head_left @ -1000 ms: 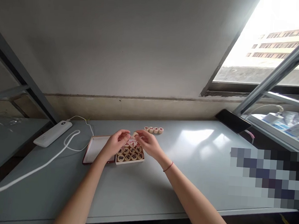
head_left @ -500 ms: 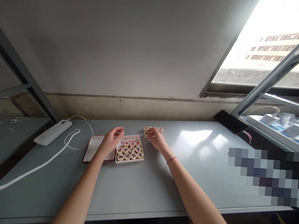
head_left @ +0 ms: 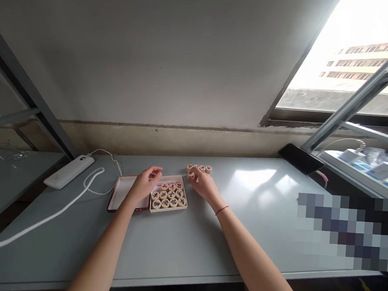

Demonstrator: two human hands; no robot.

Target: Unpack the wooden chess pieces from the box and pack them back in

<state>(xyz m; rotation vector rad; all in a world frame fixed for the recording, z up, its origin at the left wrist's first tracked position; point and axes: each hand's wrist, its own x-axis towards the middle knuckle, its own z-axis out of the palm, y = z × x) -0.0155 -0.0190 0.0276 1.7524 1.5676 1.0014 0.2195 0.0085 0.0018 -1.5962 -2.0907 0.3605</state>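
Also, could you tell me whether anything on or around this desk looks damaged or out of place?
The grey plaster wall looks chipped, its edge ragged below the dark window frame. Nothing seems spilled on the grey desk; the round wooden pieces sit in rows inside the open white box.

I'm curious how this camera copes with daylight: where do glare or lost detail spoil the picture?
Head view: the window is washed out nearly white; bright glare patches lie on the desk; the wall looks dim; coarse blocks mask the lower right; red markings on the loose pieces are too small to read surely.
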